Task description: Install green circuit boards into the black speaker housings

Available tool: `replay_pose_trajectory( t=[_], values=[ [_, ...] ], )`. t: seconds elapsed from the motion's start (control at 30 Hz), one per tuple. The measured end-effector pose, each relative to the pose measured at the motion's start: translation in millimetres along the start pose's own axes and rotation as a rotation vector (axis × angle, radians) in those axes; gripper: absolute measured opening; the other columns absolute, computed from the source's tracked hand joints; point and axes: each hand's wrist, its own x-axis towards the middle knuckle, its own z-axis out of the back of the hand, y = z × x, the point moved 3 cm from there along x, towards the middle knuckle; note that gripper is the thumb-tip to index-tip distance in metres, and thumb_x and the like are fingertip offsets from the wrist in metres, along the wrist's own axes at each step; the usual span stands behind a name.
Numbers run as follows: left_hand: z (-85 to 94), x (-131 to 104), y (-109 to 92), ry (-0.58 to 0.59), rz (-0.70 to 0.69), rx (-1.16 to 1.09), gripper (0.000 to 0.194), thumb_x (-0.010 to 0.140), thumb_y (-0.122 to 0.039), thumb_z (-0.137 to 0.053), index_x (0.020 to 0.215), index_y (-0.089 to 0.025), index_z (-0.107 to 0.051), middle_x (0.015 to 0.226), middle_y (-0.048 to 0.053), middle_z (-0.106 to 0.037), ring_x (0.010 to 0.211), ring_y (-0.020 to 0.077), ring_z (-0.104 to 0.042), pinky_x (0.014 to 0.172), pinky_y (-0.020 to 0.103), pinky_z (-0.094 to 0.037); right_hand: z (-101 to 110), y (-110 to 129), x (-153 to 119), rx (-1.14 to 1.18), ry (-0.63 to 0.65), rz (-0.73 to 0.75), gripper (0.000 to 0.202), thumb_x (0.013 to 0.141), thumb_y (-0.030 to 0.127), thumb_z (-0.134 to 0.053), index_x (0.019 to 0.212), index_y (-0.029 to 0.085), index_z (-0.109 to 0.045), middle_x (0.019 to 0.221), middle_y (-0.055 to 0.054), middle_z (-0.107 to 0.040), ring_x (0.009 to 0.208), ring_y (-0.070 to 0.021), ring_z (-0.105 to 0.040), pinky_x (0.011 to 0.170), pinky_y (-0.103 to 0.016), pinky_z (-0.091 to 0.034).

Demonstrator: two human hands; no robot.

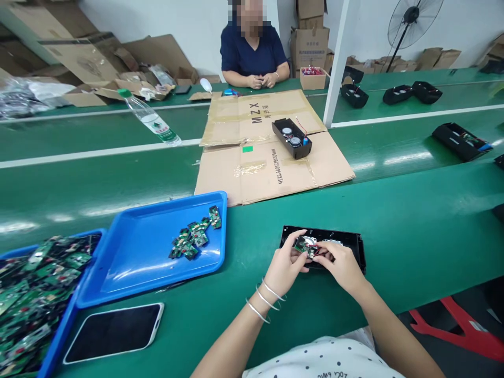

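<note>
My left hand (286,262), with thin silver bangles at the wrist, grips a small green circuit board (302,245) between thumb and fingers. From the other side, my right hand (342,263) pinches thin red and black wires (317,251) at the board's edge. The exact tip of the wires is hidden by the fingers. Just below both hands lies a black speaker housing (359,251), its open side up, with round speakers partly covered by my hands. A blue tray (134,236) to the left carries several similar boards (191,239).
Further left, another blue tray (100,239) is heaped with boards beside a phone (114,333). Ahead, flattened cardboard (220,176) bears another speaker housing (292,139). A water bottle (151,119) and a seated person (254,58) are beyond. More housings (460,142) sit at right.
</note>
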Motion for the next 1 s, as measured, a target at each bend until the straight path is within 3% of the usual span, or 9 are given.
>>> replay_pose_trajectory(
  t=[0.1,0.17,0.27,0.37,0.5,0.7,0.8,0.9,1.0],
  values=[
    [7.2,1.8,-1.4,0.031,0.064,-0.029,0.035,0.074,-0.023,-0.059,0.106,-0.02,-0.046,0.074,0.001,-0.067,0.073,0.0207,-0.069,0.056,0.027,-0.059,12.9,0.7,-1.9,0.003,-0.015,0.0,0.02,0.086,0.026,-0.051,0.102,0.019,-0.059,0.095,-0.007,-0.062,0.072,-0.0165,-0.06,0.061,-0.028,-0.052],
    [11.8,2.4,-1.7,0.018,0.091,-0.015,0.029,0.071,-0.027,-0.064,0.092,-0.018,-0.047,0.067,0.001,-0.067,0.066,0.0212,-0.069,0.051,0.024,-0.057,21.4,1.9,-3.7,-0.045,-0.073,0.027,0.021,0.087,0.027,-0.047,0.103,0.019,-0.059,0.102,-0.009,-0.059,0.084,-0.0193,-0.059,0.069,-0.032,-0.053],
    [16.7,3.4,-1.6,-0.022,0.103,0.036,0.028,0.071,-0.038,-0.064,0.074,-0.017,-0.046,0.062,0.004,-0.067,0.058,0.0213,-0.068,0.041,0.02,-0.051,27.2,3.5,-5.9,-0.111,-0.095,0.076,0.021,0.09,0.027,-0.043,0.102,0.02,-0.059,0.101,-0.009,-0.06,0.098,-0.0231,-0.054,0.082,-0.039,-0.049],
    [17.3,4.9,-0.9,-0.034,0.133,0.052,0.034,0.075,-0.046,-0.058,0.066,-0.016,-0.045,0.058,0.006,-0.067,0.052,0.0196,-0.067,0.036,0.019,-0.047,25.9,3.4,-7.6,-0.11,-0.055,0.103,0.021,0.091,0.025,-0.041,0.101,0.02,-0.059,0.098,-0.008,-0.06,0.098,-0.0226,-0.053,0.083,-0.04,-0.048],
    [15.0,6.4,-0.7,-0.013,0.185,0.001,0.039,0.076,-0.052,-0.054,0.065,-0.016,-0.046,0.052,0.004,-0.064,0.044,0.0157,-0.063,0.035,0.017,-0.044,25.0,2.1,-9.3,-0.129,-0.078,0.118,0.023,0.091,0.025,-0.039,0.101,0.02,-0.059,0.105,-0.008,-0.057,0.103,-0.0225,-0.051,0.087,-0.04,-0.047],
    [15.7,6.4,0.7,0.0,0.202,-0.03,0.04,0.079,-0.053,-0.048,0.063,-0.017,-0.043,0.049,0.002,-0.061,0.04,0.0144,-0.06,0.035,0.019,-0.043,31.8,-2.3,-5.3,-0.296,-0.241,0.161,0.025,0.091,0.024,-0.038,0.1,0.021,-0.061,0.118,-0.009,-0.052,0.113,-0.0252,-0.044,0.092,-0.046,-0.043],
    [17.4,1.9,0.2,0.008,0.168,-0.013,0.031,0.079,-0.047,-0.05,0.071,-0.017,-0.047,0.053,0.001,-0.062,0.045,0.0149,-0.062,0.04,0.021,-0.046,35.3,-7.6,-1.0,-0.395,-0.272,0.131,0.025,0.09,0.032,-0.044,0.104,0.02,-0.06,0.129,-0.009,-0.045,0.123,-0.0282,-0.034,0.099,-0.051,-0.035],
    [18.6,-5.1,-2.6,0.042,0.071,0.064,0.021,0.077,-0.037,-0.055,0.083,-0.017,-0.051,0.068,0.002,-0.065,0.06,0.0164,-0.065,0.054,0.025,-0.051,37.2,-12.9,1.5,-0.371,-0.181,0.062,0.032,0.09,0.041,-0.043,0.11,0.02,-0.056,0.136,-0.009,-0.038,0.127,-0.0286,-0.029,0.102,-0.052,-0.031],
    [19.4,-9.9,-3.1,0.079,0.002,0.15,0.016,0.075,-0.03,-0.057,0.086,-0.018,-0.053,0.079,0.003,-0.065,0.071,0.0172,-0.064,0.063,0.027,-0.051,37.0,-13.9,1.9,-0.281,-0.034,0.01,0.033,0.094,0.037,-0.03,0.113,0.021,-0.053,0.138,-0.006,-0.035,0.127,-0.024,-0.032,0.103,-0.048,-0.032]
  ],
)
